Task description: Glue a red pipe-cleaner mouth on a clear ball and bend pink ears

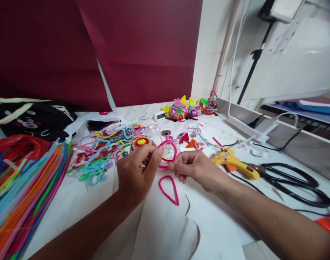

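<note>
Left hand [136,169] and right hand [193,167] both pinch one pink wire loop [168,154] above the table [221,220]; glue gun [235,162] nearby.

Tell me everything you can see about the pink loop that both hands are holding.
The pink loop looks like a fuzzy pipe cleaner bent into a rounded ring. It is held up above the white table, roughly upright, facing the camera. The left hand pinches its left side and the right hand pinches its lower right side with the fingers. Through the ring something clear shows, unclear what. A second pink loop, drop-shaped, lies flat on the table just below.
</note>
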`<control>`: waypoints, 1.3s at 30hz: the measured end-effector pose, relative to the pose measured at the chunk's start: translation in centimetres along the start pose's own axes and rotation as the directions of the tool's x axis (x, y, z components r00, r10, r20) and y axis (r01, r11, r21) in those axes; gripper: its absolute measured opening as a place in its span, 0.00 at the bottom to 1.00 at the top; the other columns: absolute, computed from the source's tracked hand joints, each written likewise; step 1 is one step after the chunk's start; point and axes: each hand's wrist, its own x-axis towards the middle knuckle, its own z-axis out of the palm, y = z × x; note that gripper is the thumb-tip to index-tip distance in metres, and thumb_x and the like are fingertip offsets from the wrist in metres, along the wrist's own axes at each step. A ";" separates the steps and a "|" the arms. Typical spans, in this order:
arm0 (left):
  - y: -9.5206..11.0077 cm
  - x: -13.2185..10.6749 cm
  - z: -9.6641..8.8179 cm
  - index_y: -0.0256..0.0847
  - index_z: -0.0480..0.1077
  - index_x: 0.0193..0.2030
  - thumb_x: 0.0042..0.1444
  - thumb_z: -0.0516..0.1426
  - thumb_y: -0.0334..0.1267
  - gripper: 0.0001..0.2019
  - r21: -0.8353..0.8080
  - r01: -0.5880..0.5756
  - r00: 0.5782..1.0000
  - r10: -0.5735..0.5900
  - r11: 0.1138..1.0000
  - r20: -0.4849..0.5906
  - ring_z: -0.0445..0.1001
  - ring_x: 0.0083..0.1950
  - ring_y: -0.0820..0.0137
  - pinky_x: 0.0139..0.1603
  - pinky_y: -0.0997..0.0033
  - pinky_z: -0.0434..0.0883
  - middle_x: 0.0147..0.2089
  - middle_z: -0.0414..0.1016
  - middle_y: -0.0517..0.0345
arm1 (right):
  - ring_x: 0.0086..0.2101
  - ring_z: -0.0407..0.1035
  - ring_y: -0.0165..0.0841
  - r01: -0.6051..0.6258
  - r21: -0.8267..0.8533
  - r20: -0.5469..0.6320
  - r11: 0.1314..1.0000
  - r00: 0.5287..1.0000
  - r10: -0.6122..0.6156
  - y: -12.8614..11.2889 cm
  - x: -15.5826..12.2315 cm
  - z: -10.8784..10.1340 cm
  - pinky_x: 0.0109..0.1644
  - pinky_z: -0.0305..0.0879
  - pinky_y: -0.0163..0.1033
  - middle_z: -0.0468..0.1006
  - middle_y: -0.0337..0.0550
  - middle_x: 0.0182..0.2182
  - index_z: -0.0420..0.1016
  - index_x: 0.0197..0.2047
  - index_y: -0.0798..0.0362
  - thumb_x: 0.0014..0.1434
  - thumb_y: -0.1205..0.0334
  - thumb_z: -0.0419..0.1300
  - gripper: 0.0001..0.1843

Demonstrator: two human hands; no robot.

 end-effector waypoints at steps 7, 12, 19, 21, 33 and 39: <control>0.0 0.1 0.0 0.41 0.69 0.25 0.60 0.54 0.40 0.13 -0.005 0.024 1.000 -0.023 1.000 0.013 0.62 0.18 0.77 0.24 0.75 0.59 0.16 0.64 0.66 | 0.17 0.61 0.23 0.023 -0.058 0.011 0.998 1.000 -0.023 0.3 0.0 0.1 0.23 0.59 0.31 0.69 0.34 0.15 0.70 0.20 0.56 0.42 0.51 0.71 0.19; -0.1 0.4 0.1 0.41 0.69 0.25 0.60 0.55 0.41 0.13 -0.116 0.113 0.994 -0.111 0.987 0.020 0.62 0.16 0.78 0.21 0.76 0.60 0.14 0.62 0.69 | 0.17 0.62 0.23 0.026 -0.054 0.005 0.998 1.000 -0.026 0.2 -0.1 0.1 0.24 0.60 0.31 0.70 0.34 0.15 0.72 0.21 0.56 0.45 0.53 0.70 0.16; -0.2 0.5 0.1 0.41 0.67 0.24 0.61 0.55 0.40 0.14 -0.188 0.179 0.984 -0.174 0.966 0.040 0.62 0.15 0.78 0.19 0.77 0.61 0.14 0.63 0.69 | 0.17 0.63 0.23 -0.020 0.021 0.003 1.000 1.000 0.020 0.1 -0.1 0.2 0.24 0.62 0.31 0.72 0.35 0.16 0.72 0.21 0.56 0.41 0.54 0.72 0.17; -0.1 0.6 0.0 0.41 0.66 0.24 0.61 0.55 0.40 0.14 -0.206 0.195 0.981 -0.189 0.959 0.051 0.62 0.15 0.78 0.19 0.77 0.61 0.14 0.63 0.69 | 0.18 0.63 0.23 -0.026 0.050 -0.015 0.998 1.000 0.027 0.1 0.0 0.2 0.23 0.63 0.30 0.72 0.34 0.17 0.71 0.22 0.56 0.40 0.55 0.72 0.17; 0.5 0.5 -0.4 0.39 0.68 0.25 0.61 0.55 0.38 0.13 -0.218 0.136 0.991 -0.130 0.966 0.041 0.67 0.15 0.80 0.18 0.80 0.64 0.16 0.67 0.69 | 0.22 0.67 0.26 0.022 0.005 0.082 1.000 0.996 -0.023 -0.1 -0.5 0.4 0.27 0.64 0.32 0.74 0.37 0.21 0.73 0.26 0.56 0.48 0.56 0.65 0.12; 0.4 0.3 -0.1 0.39 0.69 0.27 0.60 0.56 0.39 0.11 -0.212 0.115 0.993 -0.109 0.970 0.037 0.72 0.18 0.79 0.20 0.80 0.66 0.20 0.73 0.67 | 0.20 0.66 0.26 0.025 0.002 0.097 1.000 0.995 -0.025 0.2 -0.5 0.5 0.27 0.65 0.34 0.73 0.38 0.19 0.74 0.24 0.57 0.50 0.48 0.66 0.18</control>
